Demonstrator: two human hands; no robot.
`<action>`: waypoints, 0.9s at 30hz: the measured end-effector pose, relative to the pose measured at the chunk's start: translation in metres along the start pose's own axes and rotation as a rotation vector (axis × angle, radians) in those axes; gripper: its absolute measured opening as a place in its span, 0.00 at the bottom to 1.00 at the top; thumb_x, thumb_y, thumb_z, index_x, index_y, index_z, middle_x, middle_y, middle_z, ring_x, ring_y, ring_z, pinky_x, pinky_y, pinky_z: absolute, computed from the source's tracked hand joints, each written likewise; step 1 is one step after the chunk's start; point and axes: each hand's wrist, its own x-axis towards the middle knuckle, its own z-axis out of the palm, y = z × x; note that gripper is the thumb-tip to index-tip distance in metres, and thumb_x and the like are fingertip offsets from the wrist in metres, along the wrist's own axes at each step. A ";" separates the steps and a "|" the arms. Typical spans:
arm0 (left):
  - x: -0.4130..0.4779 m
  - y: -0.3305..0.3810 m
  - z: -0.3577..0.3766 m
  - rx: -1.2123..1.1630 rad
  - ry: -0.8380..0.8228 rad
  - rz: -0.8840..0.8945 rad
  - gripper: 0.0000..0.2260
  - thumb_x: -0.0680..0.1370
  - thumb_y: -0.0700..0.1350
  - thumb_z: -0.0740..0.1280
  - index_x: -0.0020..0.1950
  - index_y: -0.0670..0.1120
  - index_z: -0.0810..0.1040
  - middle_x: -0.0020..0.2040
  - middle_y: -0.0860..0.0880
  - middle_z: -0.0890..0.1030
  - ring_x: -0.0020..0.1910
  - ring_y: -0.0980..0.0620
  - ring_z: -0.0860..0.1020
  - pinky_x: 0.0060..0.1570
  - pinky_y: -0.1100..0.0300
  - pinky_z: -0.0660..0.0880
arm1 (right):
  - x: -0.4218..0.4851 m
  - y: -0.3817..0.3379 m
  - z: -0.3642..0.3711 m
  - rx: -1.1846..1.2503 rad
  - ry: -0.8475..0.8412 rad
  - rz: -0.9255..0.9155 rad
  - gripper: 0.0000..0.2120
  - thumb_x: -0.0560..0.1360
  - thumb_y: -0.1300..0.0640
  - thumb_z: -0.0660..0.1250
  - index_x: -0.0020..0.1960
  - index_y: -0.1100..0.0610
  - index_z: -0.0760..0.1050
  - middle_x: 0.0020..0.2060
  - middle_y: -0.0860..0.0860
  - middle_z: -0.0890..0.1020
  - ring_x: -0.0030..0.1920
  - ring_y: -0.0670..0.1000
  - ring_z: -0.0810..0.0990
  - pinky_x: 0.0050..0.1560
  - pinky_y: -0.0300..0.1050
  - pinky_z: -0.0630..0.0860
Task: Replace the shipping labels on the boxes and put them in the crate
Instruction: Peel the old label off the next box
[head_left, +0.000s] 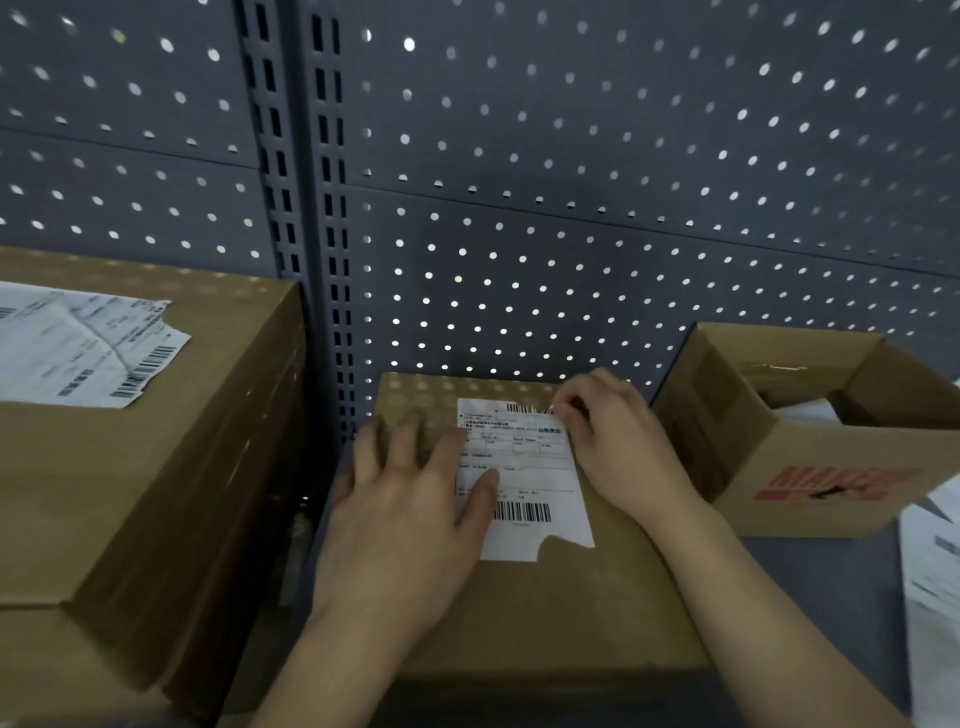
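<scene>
Closest in, the left hand (400, 499) lies flat with fingers spread on the middle box (545, 613), thumb pressing the left edge of its shipping label (524, 467). At far left stands a taller box (156, 467) bearing a crumpled label (78, 348). On the middle box, the right hand (618, 452) pinches the shipping label's top right corner with curled fingertips. Further right sits an open carton (810, 467), then loose papers (935, 571).
</scene>
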 end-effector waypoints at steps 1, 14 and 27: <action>0.000 0.000 0.000 -0.005 -0.002 -0.001 0.26 0.78 0.66 0.47 0.75 0.60 0.59 0.76 0.55 0.58 0.77 0.45 0.50 0.72 0.46 0.62 | -0.001 0.000 0.000 0.007 0.010 -0.010 0.04 0.80 0.56 0.62 0.48 0.52 0.75 0.46 0.46 0.75 0.49 0.49 0.75 0.49 0.48 0.74; 0.000 -0.001 0.000 -0.026 -0.005 -0.011 0.26 0.79 0.65 0.48 0.75 0.60 0.59 0.77 0.55 0.57 0.77 0.46 0.49 0.72 0.45 0.61 | -0.004 -0.004 -0.006 0.258 0.095 0.054 0.05 0.81 0.56 0.60 0.47 0.50 0.72 0.42 0.42 0.77 0.44 0.41 0.75 0.43 0.37 0.71; 0.000 -0.002 0.001 -0.041 0.029 0.005 0.21 0.81 0.59 0.50 0.74 0.58 0.61 0.76 0.54 0.60 0.77 0.45 0.51 0.70 0.45 0.64 | -0.012 0.000 -0.007 0.413 0.037 0.176 0.13 0.75 0.57 0.72 0.59 0.48 0.80 0.41 0.45 0.83 0.45 0.42 0.80 0.51 0.38 0.76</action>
